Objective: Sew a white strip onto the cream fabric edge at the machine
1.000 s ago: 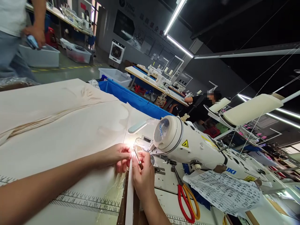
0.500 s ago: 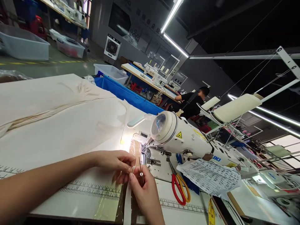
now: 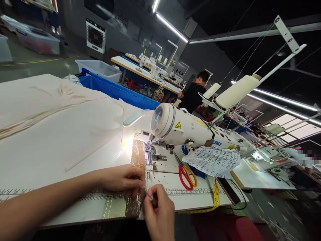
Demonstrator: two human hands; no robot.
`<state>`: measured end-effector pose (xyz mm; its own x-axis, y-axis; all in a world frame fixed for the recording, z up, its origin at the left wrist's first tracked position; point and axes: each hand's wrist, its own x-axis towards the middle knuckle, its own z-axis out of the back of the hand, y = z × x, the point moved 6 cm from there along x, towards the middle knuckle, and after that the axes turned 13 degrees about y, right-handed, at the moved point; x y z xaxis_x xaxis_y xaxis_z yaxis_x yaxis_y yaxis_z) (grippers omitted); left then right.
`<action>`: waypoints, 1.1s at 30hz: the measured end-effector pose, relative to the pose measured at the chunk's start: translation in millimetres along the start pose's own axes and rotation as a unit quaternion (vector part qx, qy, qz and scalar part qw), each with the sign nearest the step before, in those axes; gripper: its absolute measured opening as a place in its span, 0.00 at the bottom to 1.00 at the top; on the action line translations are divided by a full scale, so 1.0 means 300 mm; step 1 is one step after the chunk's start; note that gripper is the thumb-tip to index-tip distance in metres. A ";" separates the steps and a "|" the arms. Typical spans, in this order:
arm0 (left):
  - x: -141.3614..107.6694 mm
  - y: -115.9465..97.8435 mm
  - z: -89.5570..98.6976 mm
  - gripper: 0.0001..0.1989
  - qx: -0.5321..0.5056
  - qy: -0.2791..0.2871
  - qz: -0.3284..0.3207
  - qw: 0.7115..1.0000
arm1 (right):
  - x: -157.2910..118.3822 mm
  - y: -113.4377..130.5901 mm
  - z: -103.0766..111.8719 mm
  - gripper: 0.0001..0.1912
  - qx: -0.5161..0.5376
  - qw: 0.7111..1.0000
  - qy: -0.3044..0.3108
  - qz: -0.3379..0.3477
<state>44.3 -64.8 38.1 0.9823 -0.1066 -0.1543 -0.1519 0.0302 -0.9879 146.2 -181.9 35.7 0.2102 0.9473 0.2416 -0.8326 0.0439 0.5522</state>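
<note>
My left hand (image 3: 127, 179) is by the brown taped strip (image 3: 138, 152) at the front of the sewing machine (image 3: 167, 122), fingers curled and pressed together. What they pinch, if anything, is hidden. Just to its right, at the table's front edge, my right hand (image 3: 162, 209) is closed around a small thin tool with a round white end (image 3: 151, 198); most of it is hidden in the fingers. The two hands are slightly apart. Above them the machine's lamp lights the presser foot area (image 3: 147, 149).
Scissors with red and orange handles (image 3: 186, 177) lie right of the machine bed, beside a printed sheet (image 3: 212, 160). A yellow tape measure (image 3: 216, 195) hangs over the edge. White fabric (image 3: 75, 134) spreads to the left. Behind are a blue bin (image 3: 112, 90) and a seated person (image 3: 193, 92).
My right hand has moved down and away from the left; the tool's thin shaft no longer shows. The white strip between the hands is out of sight. The whole view has shifted.
</note>
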 end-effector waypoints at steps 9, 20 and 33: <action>-0.023 0.010 0.090 0.16 0.029 -0.144 -0.001 0.989 | 0.122 -0.075 0.058 0.10 -0.189 0.961 0.169 -0.108; -0.021 0.036 0.096 0.13 0.039 -0.148 0.000 0.988 | 0.187 -0.038 0.021 0.09 -0.123 0.964 0.213 -0.104; -0.026 0.017 0.090 0.11 0.083 -0.156 0.009 0.984 | 0.217 -0.091 0.019 0.10 0.049 0.982 0.165 -0.084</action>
<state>38.9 -36.8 34.6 0.9695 0.2051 -0.1345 -0.1749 0.1938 -0.9653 185.6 -123.1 40.8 0.1504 0.9811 -0.1218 -0.7441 0.1934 0.6395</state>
